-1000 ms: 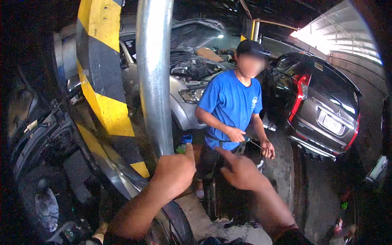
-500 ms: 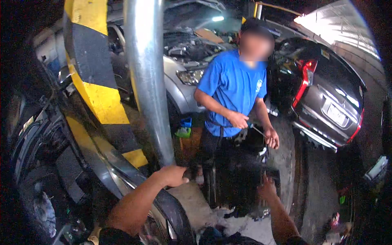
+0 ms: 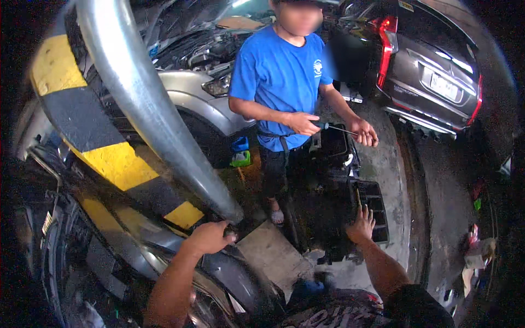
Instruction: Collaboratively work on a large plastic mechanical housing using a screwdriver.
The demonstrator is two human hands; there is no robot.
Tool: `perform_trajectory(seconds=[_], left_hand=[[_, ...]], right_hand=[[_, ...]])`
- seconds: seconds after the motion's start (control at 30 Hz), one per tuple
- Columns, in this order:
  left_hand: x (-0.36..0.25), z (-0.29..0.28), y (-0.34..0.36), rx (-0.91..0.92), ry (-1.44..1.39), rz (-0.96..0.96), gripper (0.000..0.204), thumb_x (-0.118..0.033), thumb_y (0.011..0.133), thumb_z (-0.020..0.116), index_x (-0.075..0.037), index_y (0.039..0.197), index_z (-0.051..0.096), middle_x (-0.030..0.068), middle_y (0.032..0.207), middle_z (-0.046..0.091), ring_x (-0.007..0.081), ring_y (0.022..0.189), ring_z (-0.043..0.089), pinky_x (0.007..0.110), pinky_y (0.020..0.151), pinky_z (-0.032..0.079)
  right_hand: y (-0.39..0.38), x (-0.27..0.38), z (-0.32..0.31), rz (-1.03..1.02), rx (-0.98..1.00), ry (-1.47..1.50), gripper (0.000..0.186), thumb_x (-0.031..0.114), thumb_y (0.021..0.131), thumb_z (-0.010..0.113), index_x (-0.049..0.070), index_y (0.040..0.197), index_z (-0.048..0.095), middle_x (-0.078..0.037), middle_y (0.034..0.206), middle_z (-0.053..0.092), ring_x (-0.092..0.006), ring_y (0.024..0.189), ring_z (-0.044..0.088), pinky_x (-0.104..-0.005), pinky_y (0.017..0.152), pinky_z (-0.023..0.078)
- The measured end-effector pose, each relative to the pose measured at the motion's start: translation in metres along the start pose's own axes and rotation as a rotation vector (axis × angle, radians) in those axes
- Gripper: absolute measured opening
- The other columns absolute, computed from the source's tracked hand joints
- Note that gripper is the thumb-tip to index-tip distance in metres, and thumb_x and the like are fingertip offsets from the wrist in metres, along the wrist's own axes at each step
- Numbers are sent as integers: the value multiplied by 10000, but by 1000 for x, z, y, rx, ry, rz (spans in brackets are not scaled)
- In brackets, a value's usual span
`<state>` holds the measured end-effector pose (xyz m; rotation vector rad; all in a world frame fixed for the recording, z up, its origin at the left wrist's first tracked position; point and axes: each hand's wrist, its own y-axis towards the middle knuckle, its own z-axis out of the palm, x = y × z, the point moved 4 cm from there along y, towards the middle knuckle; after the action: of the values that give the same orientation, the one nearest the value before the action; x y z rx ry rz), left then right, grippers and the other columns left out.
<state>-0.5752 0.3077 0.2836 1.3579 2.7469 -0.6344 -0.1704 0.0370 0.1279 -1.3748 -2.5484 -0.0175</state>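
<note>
My left hand is closed just below the lower end of a shiny metal pole, above the dark car body. A small dark spot shows at its fingertips; what they hold, if anything, I cannot make out. My right hand reaches forward with fingers apart and nothing in it. It appears in front of a black plastic part with rectangular openings; whether it touches that part I cannot tell. Facing me, a person in a blue shirt holds a screwdriver between both hands.
A yellow-and-black striped post leans along the left side. Behind the person is a silver car with its hood up; a dark grey car stands at the right. Blue and green containers sit on the floor. A cardboard box lies at lower right.
The view has tipped down and closer to the person. My right hand's fingers have spread, and my left hand stays near the pole's end. The person still holds the screwdriver.
</note>
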Motion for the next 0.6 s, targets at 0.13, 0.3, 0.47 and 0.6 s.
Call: perform_trajectory(seconds=[0.13,0.3,0.47,0.6], left_hand=[[-4,-4,-20,63,97,-44,655,-432,912,582,28,1362,463,281,1181,621,442,1082,605,498,968,470],[-21,15,-32,77,89,4,693,-448,922,563,56,1375,422,293,1148,629,447,1061,613,499,933,479],[-23,27,-20,277,30,-53,687,-484,930,561,-28,1421,414,266,1254,593,419,1185,558,491,1000,444],[-20,22,-11,129,-79,-26,684,-486,919,577,-41,1417,430,254,1269,588,413,1192,557,475,1012,442]], right_hand=[[2,1,8,-23,-29,38,1041,450,764,728,124,1552,132,-133,1605,165,-407,1475,121,-605,1144,212],[4,-9,9,-27,-53,31,990,402,779,695,131,1551,138,-112,1609,166,-398,1479,117,-607,1143,220],[-2,-1,-6,-17,-3,61,916,289,797,663,110,1544,165,-138,1591,188,-400,1472,131,-562,1166,197],[-10,7,-4,-7,72,-26,990,436,816,680,100,1553,110,-163,1598,142,-413,1476,87,-560,1179,150]])
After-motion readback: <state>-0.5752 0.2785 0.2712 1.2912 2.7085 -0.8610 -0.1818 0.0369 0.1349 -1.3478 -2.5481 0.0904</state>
